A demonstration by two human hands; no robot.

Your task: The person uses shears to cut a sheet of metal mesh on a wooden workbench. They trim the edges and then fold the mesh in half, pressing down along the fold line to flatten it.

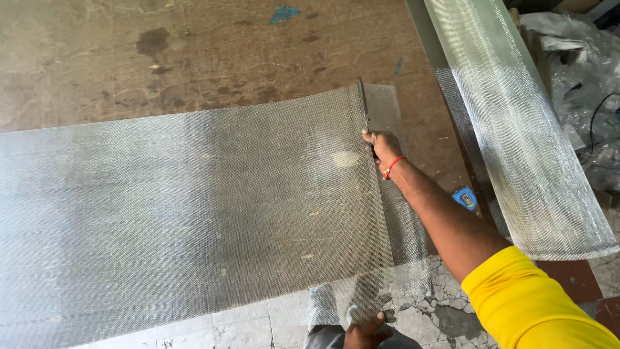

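While the shears bite near the far edge, a person is cutting a strip off a wire mesh sheet.

Seen from the head camera, the right hand (382, 146), right of centre, is clenched round the shears (364, 106), whose blades point to the frame's top. The mesh sheet (187, 213) spans the left and centre on the worn table (194, 52). At the bottom edge the left hand (365, 331) pinches the mesh's near edge. I'd judge the cut nearly through; finishing calls for steady tension. A mesh roll (516, 129) lies upper right.

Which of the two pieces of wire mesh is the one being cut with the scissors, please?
The wide mesh sheet flat on the table; the right hand runs scissors through it. The narrower strip lies untouched.
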